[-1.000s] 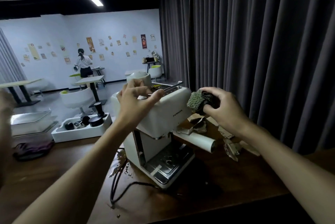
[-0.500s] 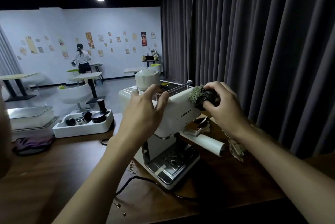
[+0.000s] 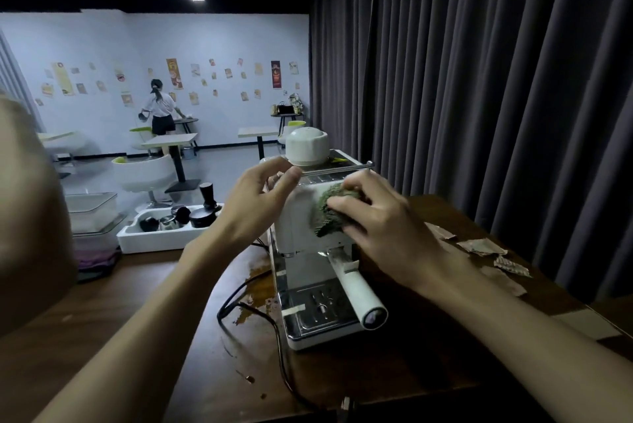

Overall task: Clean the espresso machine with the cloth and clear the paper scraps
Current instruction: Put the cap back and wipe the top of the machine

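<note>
A cream espresso machine (image 3: 294, 237) stands on the dark wooden table (image 3: 144, 330), its drip tray and white portafilter handle (image 3: 359, 289) facing me. My right hand (image 3: 380, 220) presses a bunched green cloth (image 3: 330, 213) against the machine's front panel. My left hand (image 3: 255, 203) grips the machine's upper left corner by the top rail. Torn brown paper scraps (image 3: 483, 246) lie on the table to the right of the machine.
A black power cord (image 3: 274, 330) loops over the table left of the machine, beside a brown spill (image 3: 255, 285). A white tray of coffee tools (image 3: 171, 227) sits at the back left. Dark curtains hang at the right. A person stands far off by the wall.
The machine has turned so its front faces me. My right hand moved the cloth from the top right corner down onto the front panel. My left hand stays on the top.
</note>
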